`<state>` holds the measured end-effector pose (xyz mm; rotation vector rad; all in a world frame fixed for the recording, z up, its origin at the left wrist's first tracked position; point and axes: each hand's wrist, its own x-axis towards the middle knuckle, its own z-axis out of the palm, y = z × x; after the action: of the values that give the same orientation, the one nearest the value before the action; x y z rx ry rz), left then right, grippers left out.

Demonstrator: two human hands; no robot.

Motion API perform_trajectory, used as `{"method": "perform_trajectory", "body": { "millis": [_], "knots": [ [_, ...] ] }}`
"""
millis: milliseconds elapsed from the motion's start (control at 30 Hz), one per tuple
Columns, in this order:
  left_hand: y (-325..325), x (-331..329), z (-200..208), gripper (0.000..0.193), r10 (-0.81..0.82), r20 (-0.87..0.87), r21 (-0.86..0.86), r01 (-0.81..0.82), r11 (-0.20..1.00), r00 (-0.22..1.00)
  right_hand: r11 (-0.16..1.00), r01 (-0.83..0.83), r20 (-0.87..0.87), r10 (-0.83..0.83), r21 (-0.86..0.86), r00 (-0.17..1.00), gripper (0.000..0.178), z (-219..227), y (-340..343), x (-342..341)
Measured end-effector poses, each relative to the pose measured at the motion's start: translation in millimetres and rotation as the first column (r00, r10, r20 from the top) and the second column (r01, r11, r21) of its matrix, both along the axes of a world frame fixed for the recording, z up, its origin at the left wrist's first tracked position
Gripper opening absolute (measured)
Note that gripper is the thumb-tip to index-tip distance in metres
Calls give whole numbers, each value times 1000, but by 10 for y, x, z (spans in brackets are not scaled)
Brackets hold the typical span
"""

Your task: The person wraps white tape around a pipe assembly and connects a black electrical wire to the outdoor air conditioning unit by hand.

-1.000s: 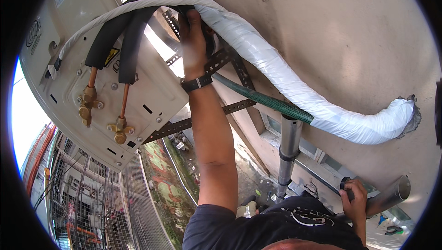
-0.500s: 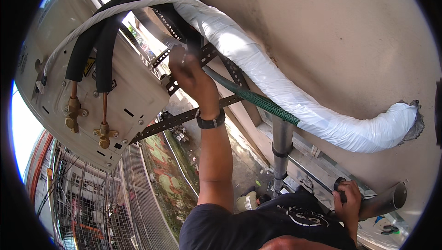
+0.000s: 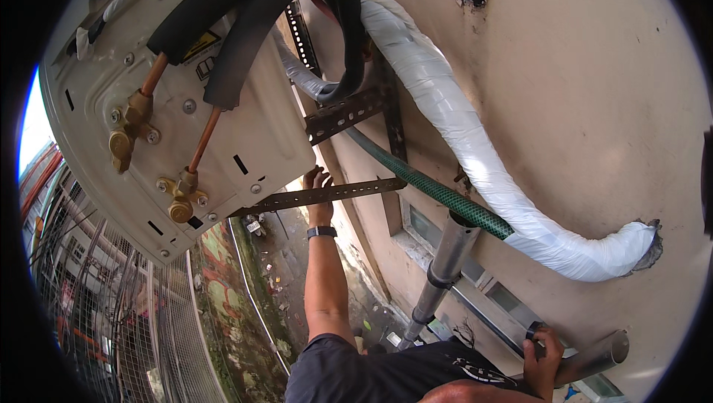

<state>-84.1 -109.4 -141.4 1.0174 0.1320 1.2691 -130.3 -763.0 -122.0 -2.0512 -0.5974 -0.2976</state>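
My left hand [image 3: 318, 178], with a dark band on its wrist, reaches up beside the lower corner of the pale metal outdoor air conditioner unit [image 3: 275, 143]. Its fingers are loosely bent and apart, next to the slotted metal bracket [image 3: 327, 193], and I see nothing in them. At the lower right, my right hand [image 3: 546, 351] is closed around a short black object [image 3: 533, 329] whose kind I cannot make out. That hand is beside a thick grey metal pipe [image 3: 594, 355]. Above my left hand, a grey-wrapped hose [image 3: 301, 72] bends behind the unit.
White-wrapped piping [image 3: 460, 117] runs to a wall hole, with a green mesh hose [image 3: 438, 189] joining it. Black insulated pipes [image 3: 241, 46] meet brass valves [image 3: 137, 117] on the unit. An upright metal pipe [image 3: 438, 277] stands near the wall. Far below lies the ground [image 3: 286, 277]; wires hang at left.
My left hand has come down from the grey hose behind the unit to beside the lower bracket. The view has shifted, so the unit appears larger. My right hand keeps its black object.
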Motion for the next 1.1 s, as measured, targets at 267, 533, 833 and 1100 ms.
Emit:
{"method": "perform_trajectory", "body": {
  "millis": [267, 533, 833, 1100],
  "knots": [
    [78, 678, 1863, 37, 589, 508, 750, -659, 56, 629, 995, 96, 122, -91, -32, 988, 17, -138, 36, 30],
    [220, 848, 2152, 36, 503, 158, 922, -309, 233, 850, 985, 137, 123, -124, -109, 985, 19, 11, 171, -11],
    [263, 817, 2165, 42, 580, -13, 907, -234, 349, 814, 978, 181, 163, -163, -105, 973, 18, 86, 296, -7],
    [-17, 758, 2434, 43, 533, 214, 930, -338, 146, 818, 970, 191, 226, -155, -149, 962, 18, 21, 330, 34]
  ]
}}
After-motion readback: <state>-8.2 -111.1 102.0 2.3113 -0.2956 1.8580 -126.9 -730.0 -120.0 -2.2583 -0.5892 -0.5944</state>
